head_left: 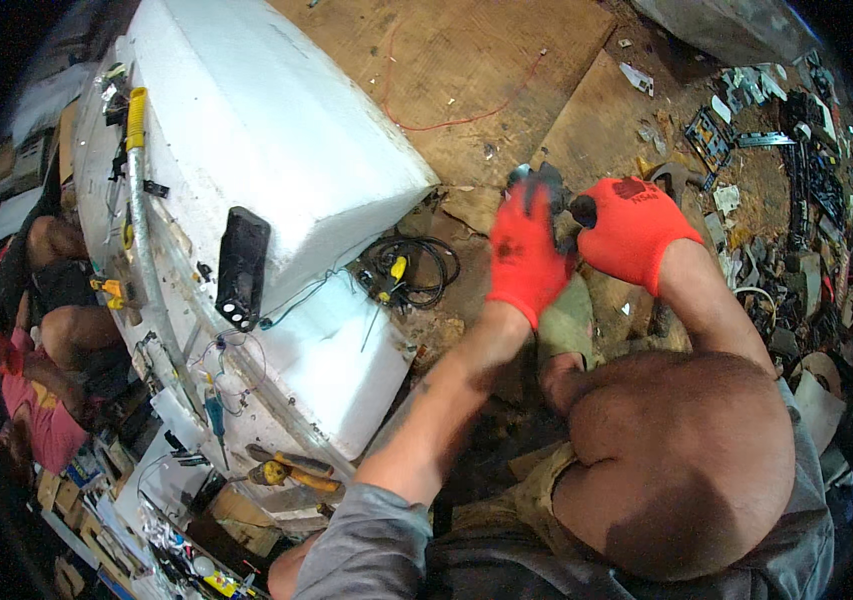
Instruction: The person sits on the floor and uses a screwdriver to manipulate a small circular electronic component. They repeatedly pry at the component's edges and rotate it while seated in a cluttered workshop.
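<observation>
Bare leg [686,440] fills near right. Head view: left hand [523,250] reaches onto a dark piece [546,184], far centre, fingers too blurred to tell; right hand [634,230] curls beside it, contents hidden. I'd judge handling underway; what's done or left, I can't tell.

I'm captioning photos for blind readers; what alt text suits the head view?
A person's red-gloved left hand and right hand are close together; anything held is unclear. White blocks and a coiled black cable lie to the left, scattered scrap to the right.
</observation>
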Tool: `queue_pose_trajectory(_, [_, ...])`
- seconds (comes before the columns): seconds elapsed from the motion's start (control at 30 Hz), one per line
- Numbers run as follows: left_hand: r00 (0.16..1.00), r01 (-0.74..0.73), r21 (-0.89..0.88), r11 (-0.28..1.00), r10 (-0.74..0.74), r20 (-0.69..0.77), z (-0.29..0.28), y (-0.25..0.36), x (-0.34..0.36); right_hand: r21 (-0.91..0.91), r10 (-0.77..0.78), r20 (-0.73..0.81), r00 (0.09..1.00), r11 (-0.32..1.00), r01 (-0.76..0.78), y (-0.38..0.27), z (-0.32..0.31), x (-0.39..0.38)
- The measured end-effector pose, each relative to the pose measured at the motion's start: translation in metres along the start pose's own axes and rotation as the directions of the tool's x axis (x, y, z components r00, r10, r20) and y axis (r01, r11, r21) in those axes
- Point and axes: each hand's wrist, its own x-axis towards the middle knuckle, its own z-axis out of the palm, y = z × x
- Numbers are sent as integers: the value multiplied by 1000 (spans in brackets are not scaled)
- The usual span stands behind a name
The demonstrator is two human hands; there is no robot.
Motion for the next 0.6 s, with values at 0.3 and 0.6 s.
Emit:
queue_pose_trajectory(0.3, [953,31,-660,751,-222,-207,-3,57,-18,-58,-43,-151,988,998,34,-33,-13,2])
queue_pose_trajectory(0.6, [996,83,-531,843,-94,7,-7,65,-15,236,-48,-506,861,953,192,-20,15,8])
